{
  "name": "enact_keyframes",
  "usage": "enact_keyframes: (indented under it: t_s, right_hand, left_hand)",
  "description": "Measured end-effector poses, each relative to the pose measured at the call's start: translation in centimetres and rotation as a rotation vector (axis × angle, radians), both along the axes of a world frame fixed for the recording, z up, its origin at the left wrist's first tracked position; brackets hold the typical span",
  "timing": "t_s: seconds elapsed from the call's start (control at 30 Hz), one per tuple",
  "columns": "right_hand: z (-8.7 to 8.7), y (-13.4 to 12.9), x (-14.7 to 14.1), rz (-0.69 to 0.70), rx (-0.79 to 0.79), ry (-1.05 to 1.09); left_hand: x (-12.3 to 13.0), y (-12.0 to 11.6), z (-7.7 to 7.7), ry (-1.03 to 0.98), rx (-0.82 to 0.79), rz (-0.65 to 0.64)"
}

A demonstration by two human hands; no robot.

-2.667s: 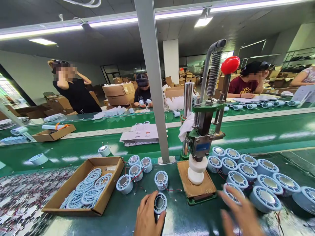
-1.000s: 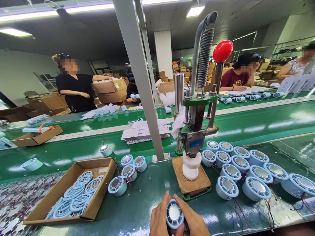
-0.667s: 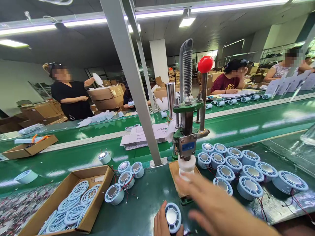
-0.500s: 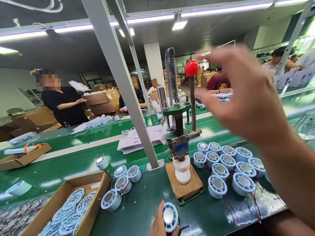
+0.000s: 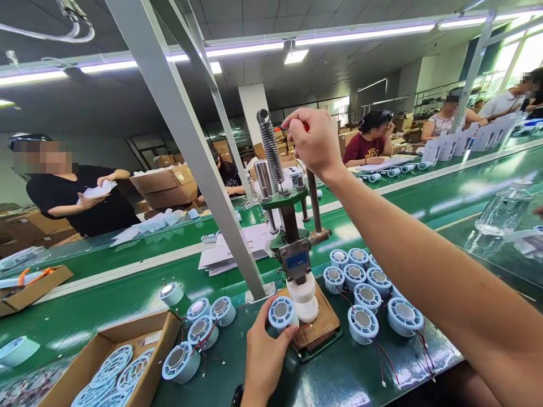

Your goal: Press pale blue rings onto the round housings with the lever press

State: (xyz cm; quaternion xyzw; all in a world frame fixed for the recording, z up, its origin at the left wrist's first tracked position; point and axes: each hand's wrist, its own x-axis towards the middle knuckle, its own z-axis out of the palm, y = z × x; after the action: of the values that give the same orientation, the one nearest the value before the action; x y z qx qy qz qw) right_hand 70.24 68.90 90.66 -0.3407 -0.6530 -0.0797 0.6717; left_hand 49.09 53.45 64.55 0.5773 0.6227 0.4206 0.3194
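My left hand (image 5: pixel 268 350) grips a light-blue round part (image 5: pixel 281 312) with a silver centre, just left of the white plastic pads (image 5: pixel 304 299) of a hand press (image 5: pixel 293 249). The press stands on a brown wooden base (image 5: pixel 324 322). High on the right of the press, my right hand (image 5: pixel 314 138) is closed around the top of the upright lever (image 5: pixel 314 198); the red knob is hidden inside it. Light-blue parts (image 5: pixel 362 322) with red and black wires stand right of the press, and several more (image 5: pixel 181 362) to its left.
A cardboard box (image 5: pixel 169 333) of light-blue rings is at the lower left. A slanted metal post (image 5: pixel 182 130) rises behind the press. Beyond are a green conveyor (image 5: pixel 139 271), white sheets (image 5: pixel 229 249) and several people at work. A clear container (image 5: pixel 503 209) sits at the right.
My left hand has raised the light-blue part up beside the press pads. My right hand has moved left and closed on the lever top. The view has shifted slightly to the right.
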Motion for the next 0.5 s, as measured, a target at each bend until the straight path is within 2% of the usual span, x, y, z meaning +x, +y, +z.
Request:
enact_keyframes:
  t_s: [0.1,0.23,0.37,0.5]
  right_hand:
    - [0.1,0.1,0.1,0.000,0.040,0.010]
    - [-0.2,0.1,0.1,0.023,0.061,0.025]
    - [-0.5,0.5,-0.2,0.027,0.048,0.025]
    - [0.4,0.8,-0.2,0.030,0.007,0.045]
  left_hand:
    - [1.9,2.2,0.0,-0.041,0.041,-0.079]
    - [3.5,3.9,-1.4,-0.092,0.043,-0.175]
    - [3.6,4.2,-2.4,-0.108,0.046,-0.199]
    - [3.5,3.7,-2.6,-0.106,0.065,-0.199]
